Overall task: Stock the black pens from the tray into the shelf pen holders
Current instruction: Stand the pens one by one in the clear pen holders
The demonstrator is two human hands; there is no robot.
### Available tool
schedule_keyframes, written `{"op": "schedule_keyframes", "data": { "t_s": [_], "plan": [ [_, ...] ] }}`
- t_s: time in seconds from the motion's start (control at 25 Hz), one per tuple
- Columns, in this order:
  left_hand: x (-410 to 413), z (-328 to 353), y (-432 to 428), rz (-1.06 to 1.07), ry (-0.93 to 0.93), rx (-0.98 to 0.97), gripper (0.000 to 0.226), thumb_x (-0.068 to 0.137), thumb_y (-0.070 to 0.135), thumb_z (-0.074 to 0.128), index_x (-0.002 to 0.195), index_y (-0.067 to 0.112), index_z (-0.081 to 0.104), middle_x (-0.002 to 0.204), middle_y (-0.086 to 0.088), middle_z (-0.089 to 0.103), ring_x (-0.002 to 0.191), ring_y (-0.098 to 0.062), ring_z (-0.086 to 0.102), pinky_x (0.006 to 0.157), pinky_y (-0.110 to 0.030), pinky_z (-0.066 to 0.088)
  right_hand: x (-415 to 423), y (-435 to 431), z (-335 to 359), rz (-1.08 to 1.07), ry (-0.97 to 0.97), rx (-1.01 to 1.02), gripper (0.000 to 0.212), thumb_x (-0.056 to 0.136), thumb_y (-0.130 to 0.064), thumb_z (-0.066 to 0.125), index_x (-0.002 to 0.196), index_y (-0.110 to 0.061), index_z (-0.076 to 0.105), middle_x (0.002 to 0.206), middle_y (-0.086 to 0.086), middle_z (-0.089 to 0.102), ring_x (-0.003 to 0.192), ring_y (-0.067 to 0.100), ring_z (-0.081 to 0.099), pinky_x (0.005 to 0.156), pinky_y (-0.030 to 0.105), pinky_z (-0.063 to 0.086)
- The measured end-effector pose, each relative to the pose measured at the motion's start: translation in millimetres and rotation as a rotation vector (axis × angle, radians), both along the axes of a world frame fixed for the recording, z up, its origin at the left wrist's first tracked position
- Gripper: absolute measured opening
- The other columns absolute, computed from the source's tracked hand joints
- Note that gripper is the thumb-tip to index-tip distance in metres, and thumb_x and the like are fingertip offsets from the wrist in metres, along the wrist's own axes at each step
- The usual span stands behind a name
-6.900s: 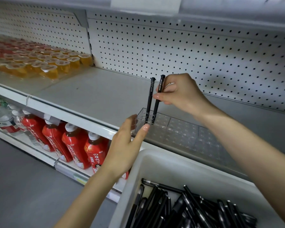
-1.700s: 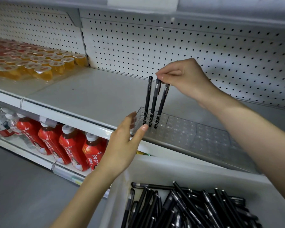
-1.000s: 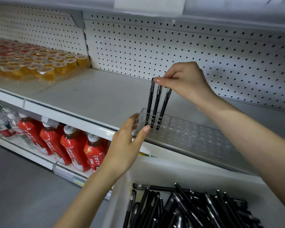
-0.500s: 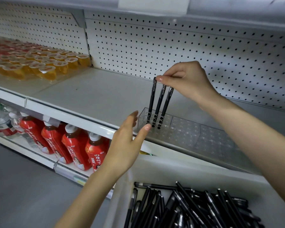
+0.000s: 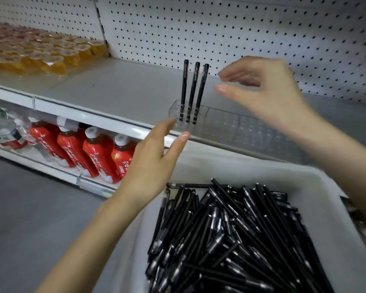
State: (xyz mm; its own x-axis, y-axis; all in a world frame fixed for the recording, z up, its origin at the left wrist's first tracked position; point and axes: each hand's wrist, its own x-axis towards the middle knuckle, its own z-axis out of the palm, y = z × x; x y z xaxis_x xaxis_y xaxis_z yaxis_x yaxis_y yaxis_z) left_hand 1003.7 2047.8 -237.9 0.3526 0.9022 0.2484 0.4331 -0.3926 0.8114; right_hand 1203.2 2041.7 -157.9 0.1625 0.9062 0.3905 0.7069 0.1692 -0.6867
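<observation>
Three black pens (image 5: 192, 92) stand upright in the left end of a clear pen holder (image 5: 230, 125) on the grey shelf. My right hand (image 5: 260, 89) hovers just right of the pen tops, fingers loosely spread, holding nothing. My left hand (image 5: 156, 163) is held flat with straight fingers at the holder's front left corner; its fingertips reach the clear edge. Below lies a white tray (image 5: 317, 187) heaped with several black pens (image 5: 230, 240).
A white pegboard wall (image 5: 241, 28) backs the shelf. Jelly cups (image 5: 51, 56) fill the shelf's far left. Red drink bottles (image 5: 89, 153) stand on the lower shelf. The grey shelf surface (image 5: 118, 87) lies left of the holder.
My right hand has let go of the pen tops and drawn back to the right. The three pens now stand alone. The view has dropped toward the tray.
</observation>
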Motion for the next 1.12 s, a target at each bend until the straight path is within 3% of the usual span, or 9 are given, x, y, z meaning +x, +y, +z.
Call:
{"op": "schedule_keyframes", "data": {
  "t_s": [0.12, 0.24, 0.36, 0.52, 0.64, 0.72, 0.84, 0.92, 1.12],
  "plan": [
    [-1, -10, -16, -0.030, 0.174, 0.061, 0.058, 0.090, 0.051, 0.040, 0.141, 0.022, 0.038, 0.142, 0.005, 0.043, 0.131, -0.007, 0.035, 0.099, -0.011, 0.021, -4, -61, -47, 0.107, 0.099, -0.183, 0.017, 0.076, -0.023, 0.075, 0.092, -0.023, 0.068, 0.092, -0.008, 0.070, 0.085, 0.001, 0.064, 0.084, 0.011, 0.048],
    [-1, -25, -24, -0.062, 0.333, 0.126, 0.065, 0.091, 0.060, 0.033, 0.142, 0.021, 0.035, 0.146, 0.000, 0.039, 0.136, -0.013, 0.028, 0.110, -0.024, 0.013, -1, -104, -95, 0.090, 0.193, -0.381, 0.024, 0.064, -0.040, 0.072, 0.085, -0.027, 0.068, 0.089, -0.005, 0.071, 0.080, 0.001, 0.065, 0.082, 0.016, 0.051],
    [-2, -37, -29, -0.074, 0.477, 0.232, 0.074, 0.086, 0.065, 0.017, 0.144, 0.022, 0.033, 0.149, 0.000, 0.035, 0.140, -0.014, 0.021, 0.114, -0.030, 0.005, 12, -115, -126, -0.024, 0.213, -0.438, 0.026, 0.060, -0.051, 0.071, 0.079, -0.034, 0.066, 0.083, -0.013, 0.070, 0.078, 0.002, 0.066, 0.082, 0.021, 0.050],
    [-3, -39, -28, -0.049, 0.454, 0.232, 0.073, 0.086, 0.064, 0.016, 0.142, 0.022, 0.036, 0.148, 0.000, 0.036, 0.140, -0.014, 0.022, 0.114, -0.033, 0.007, 23, -112, -134, -0.166, 0.137, -0.393, 0.018, 0.071, -0.021, 0.080, 0.081, -0.027, 0.066, 0.078, -0.005, 0.068, 0.073, 0.010, 0.064, 0.080, 0.026, 0.052],
    [-3, -41, -28, -0.043, 0.464, 0.250, 0.071, 0.088, 0.063, 0.017, 0.142, 0.022, 0.036, 0.147, 0.000, 0.037, 0.139, -0.014, 0.023, 0.114, -0.032, 0.007, 31, -119, -132, -0.239, 0.176, -0.423, 0.021, 0.071, -0.012, 0.080, 0.088, -0.015, 0.068, 0.074, -0.001, 0.064, 0.062, 0.004, 0.056, 0.071, 0.016, 0.048],
    [-3, -42, -29, -0.049, 0.461, 0.248, 0.070, 0.088, 0.062, 0.017, 0.143, 0.022, 0.036, 0.148, 0.000, 0.037, 0.139, -0.014, 0.023, 0.114, -0.033, 0.007, 37, -124, -134, -0.270, 0.139, -0.462, 0.024, 0.070, -0.017, 0.081, 0.090, -0.017, 0.068, 0.071, -0.007, 0.059, 0.056, 0.001, 0.051, 0.062, 0.012, 0.043],
    [-4, -42, -29, -0.047, 0.449, 0.250, 0.069, 0.089, 0.061, 0.018, 0.143, 0.022, 0.035, 0.148, 0.001, 0.037, 0.139, -0.013, 0.023, 0.114, -0.032, 0.007, 44, -127, -138, -0.357, 0.015, -0.505, 0.034, 0.068, -0.031, 0.082, 0.095, -0.022, 0.063, 0.076, -0.007, 0.056, 0.068, 0.008, 0.052, 0.071, 0.028, 0.046],
    [-4, -42, -29, -0.048, 0.445, 0.250, 0.069, 0.089, 0.062, 0.017, 0.143, 0.023, 0.035, 0.147, 0.000, 0.037, 0.139, -0.014, 0.023, 0.114, -0.032, 0.007, 46, -127, -141, -0.344, 0.069, -0.567, 0.038, 0.068, -0.036, 0.081, 0.096, -0.020, 0.062, 0.077, -0.005, 0.059, 0.071, 0.013, 0.057, 0.074, 0.033, 0.050],
    [-3, -42, -29, -0.046, 0.435, 0.242, 0.071, 0.088, 0.063, 0.017, 0.145, 0.022, 0.030, 0.147, -0.002, 0.037, 0.139, -0.015, 0.024, 0.115, -0.035, 0.008, 39, -117, -146, -0.285, -0.005, -0.603, 0.029, 0.071, -0.038, 0.079, 0.088, -0.022, 0.061, 0.069, -0.009, 0.057, 0.065, 0.008, 0.052, 0.068, 0.027, 0.043]
  ]
}}
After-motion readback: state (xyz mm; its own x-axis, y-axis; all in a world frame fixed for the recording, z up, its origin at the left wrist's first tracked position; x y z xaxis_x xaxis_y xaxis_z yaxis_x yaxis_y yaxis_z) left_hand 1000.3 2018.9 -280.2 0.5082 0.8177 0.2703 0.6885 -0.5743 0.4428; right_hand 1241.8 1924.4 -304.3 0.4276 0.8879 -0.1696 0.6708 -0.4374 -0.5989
